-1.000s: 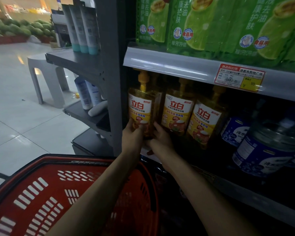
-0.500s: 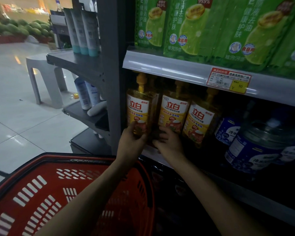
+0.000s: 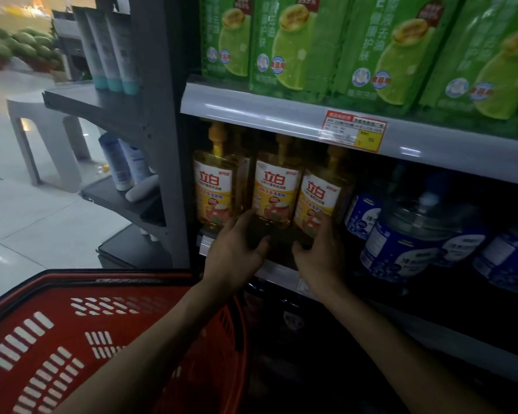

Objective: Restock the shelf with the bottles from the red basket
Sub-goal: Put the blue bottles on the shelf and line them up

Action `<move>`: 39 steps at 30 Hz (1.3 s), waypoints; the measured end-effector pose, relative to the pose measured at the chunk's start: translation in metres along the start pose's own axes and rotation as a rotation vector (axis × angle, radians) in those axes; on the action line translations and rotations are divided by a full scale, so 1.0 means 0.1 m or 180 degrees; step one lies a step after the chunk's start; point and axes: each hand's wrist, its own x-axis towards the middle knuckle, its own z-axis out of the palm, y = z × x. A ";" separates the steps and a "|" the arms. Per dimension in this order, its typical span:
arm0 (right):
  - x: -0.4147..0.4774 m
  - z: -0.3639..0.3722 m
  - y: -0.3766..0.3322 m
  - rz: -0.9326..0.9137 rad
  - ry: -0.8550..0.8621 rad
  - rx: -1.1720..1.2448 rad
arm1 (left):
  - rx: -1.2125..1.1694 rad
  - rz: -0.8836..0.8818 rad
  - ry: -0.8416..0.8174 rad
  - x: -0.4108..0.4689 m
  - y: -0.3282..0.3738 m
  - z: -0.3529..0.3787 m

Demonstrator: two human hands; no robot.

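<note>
Three yellow detergent bottles with pump tops stand in a row on the grey shelf: a left bottle, a middle bottle and a right bottle. My left hand is wrapped around the base of the middle bottle, with the fingers on its left side and the thumb under it. My right hand grips the foot of the right bottle, its fingers lying over the lower label. The red basket sits low at the left under my left forearm. No bottle shows in the part of it that I can see.
Green refill pouches fill the shelf above, behind a rail with a price tag. Big blue water jugs crowd the right of the bottle shelf. An end rack with tubes, a grey stool and tiled floor lie left.
Both hands have shifted right along the shelf: the left hand from the left bottle to the middle one, the right hand from the gap onto the right bottle. The view has come closer.
</note>
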 end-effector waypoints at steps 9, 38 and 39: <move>0.14 -0.25 0.19 0.0499 0.0381 0.0267 | -0.1259 -0.0345 -0.0397 0.21 0.32 0.45; 0.13 0.02 0.05 0.0531 -0.0100 0.0625 | -0.2374 -0.0622 -0.0496 0.41 0.39 0.71; 0.14 0.01 0.05 0.0547 -0.0126 0.0632 | -0.2386 -0.0636 -0.0486 0.42 0.40 0.73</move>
